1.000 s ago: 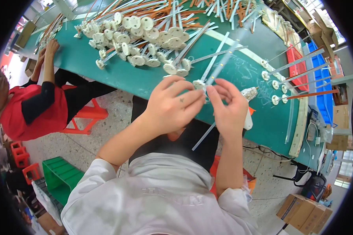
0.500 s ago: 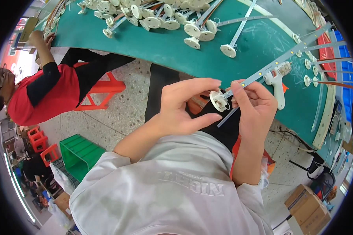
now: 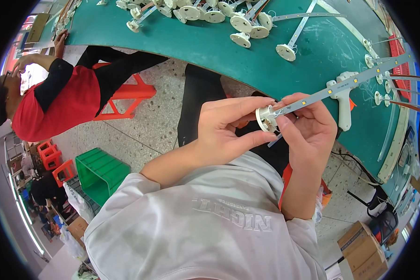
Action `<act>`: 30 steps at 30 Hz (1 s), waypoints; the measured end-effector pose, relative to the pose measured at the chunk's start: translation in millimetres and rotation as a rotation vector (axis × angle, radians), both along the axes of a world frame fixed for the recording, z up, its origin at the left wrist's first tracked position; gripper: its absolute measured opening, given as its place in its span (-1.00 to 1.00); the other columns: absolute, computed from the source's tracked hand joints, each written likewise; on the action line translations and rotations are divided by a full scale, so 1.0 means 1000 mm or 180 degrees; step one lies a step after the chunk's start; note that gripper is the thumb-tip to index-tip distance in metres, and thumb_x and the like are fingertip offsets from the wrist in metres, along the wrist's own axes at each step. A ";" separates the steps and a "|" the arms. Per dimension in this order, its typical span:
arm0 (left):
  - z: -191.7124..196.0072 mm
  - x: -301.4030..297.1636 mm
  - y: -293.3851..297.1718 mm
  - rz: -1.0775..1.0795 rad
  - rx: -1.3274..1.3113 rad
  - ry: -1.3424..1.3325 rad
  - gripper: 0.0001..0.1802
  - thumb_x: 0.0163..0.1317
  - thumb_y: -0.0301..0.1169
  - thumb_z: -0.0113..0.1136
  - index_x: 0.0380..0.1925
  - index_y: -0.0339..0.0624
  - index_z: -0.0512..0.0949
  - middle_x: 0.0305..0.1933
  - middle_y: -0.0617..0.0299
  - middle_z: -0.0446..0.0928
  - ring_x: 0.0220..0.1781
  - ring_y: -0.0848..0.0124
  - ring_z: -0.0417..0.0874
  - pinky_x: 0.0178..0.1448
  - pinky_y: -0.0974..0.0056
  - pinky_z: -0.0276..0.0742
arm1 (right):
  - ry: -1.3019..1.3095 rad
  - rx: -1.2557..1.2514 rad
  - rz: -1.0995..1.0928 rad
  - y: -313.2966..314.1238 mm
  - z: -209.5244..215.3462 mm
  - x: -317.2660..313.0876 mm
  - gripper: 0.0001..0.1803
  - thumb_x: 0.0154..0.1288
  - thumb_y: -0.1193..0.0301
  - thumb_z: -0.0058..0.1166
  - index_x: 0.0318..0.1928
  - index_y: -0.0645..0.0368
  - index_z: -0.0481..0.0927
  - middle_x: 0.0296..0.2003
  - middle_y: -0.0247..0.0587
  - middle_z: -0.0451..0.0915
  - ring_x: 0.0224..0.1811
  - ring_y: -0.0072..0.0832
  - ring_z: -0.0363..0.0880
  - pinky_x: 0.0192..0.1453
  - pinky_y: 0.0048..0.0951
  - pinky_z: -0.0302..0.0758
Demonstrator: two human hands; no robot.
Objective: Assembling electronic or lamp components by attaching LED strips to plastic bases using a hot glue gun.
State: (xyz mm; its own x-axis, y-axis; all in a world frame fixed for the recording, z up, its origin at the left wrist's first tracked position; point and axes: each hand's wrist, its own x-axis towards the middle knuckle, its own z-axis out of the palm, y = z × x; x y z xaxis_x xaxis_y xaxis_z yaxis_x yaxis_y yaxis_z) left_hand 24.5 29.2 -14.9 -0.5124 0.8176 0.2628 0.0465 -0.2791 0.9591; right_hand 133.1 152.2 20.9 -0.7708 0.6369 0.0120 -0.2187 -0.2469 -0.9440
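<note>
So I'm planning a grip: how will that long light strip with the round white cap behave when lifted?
The strip is thin, so probably light and slightly bendy. Its cap may make that end heavier; both hands hold there.

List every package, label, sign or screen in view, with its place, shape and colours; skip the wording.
Cardboard boxes: floor at lower right, brown, rectangular, stacked.
Cardboard box: floor at lower left, brown, partly hidden.
Shirt print: on the person's own pale grey shirt, a band of grey lettering.
Flat brown board: far upper left; too small to tell more.
No screens in view.
</note>
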 end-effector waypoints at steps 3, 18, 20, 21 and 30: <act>0.001 -0.003 0.001 -0.0051 -0.0201 0.0264 -0.45 -0.05 -0.65 0.41 0.00 -0.57 0.47 -0.05 -0.09 0.57 -0.04 0.31 0.62 0.03 0.30 0.57 | -0.0102 0.0118 -0.0080 -0.006 0.001 0.000 -0.69 0.07 0.77 0.09 -0.11 0.42 0.49 -0.21 -0.09 0.58 -0.16 -0.47 0.60 -0.06 -0.47 0.55; -0.017 -0.028 0.006 0.0273 0.0135 -0.1300 -0.58 0.15 -0.71 0.18 0.05 -0.52 0.43 -0.07 -0.04 0.59 -0.03 0.33 0.64 0.09 0.29 0.57 | -0.4261 0.4061 -0.0766 0.101 -0.011 0.042 -0.42 -0.10 0.54 0.08 0.07 0.29 0.43 0.06 0.03 0.47 0.00 -0.03 0.50 0.07 -0.16 0.45; -0.021 -0.031 0.008 0.0310 0.0097 -0.1326 -0.58 0.15 -0.70 0.19 0.05 -0.52 0.43 -0.06 -0.05 0.59 -0.03 0.32 0.64 0.10 0.28 0.56 | -0.4275 0.3926 -0.0909 0.117 -0.011 0.036 -0.50 -0.07 0.53 0.04 0.01 0.27 0.47 -0.01 0.07 0.51 -0.06 0.01 0.52 0.02 -0.15 0.46; -0.022 -0.033 0.009 0.0331 0.0087 -0.1345 -0.58 0.15 -0.69 0.20 0.05 -0.52 0.43 -0.06 -0.06 0.58 -0.03 0.32 0.64 0.10 0.28 0.56 | -0.4256 0.3929 -0.0898 0.128 -0.017 0.039 -0.50 -0.07 0.53 0.04 0.01 0.27 0.47 -0.01 0.07 0.51 -0.06 0.01 0.52 0.02 -0.15 0.46; -0.006 -0.036 0.001 0.0440 0.0149 -0.1244 -0.57 0.17 -0.68 0.19 0.07 -0.52 0.41 -0.03 -0.07 0.57 -0.01 0.32 0.63 0.10 0.29 0.57 | -0.0049 -0.0003 -0.0097 0.078 -0.002 0.057 -0.57 -0.08 0.43 -0.01 -0.13 0.37 0.46 -0.29 0.05 0.53 -0.59 -0.38 0.51 -0.63 -0.47 0.42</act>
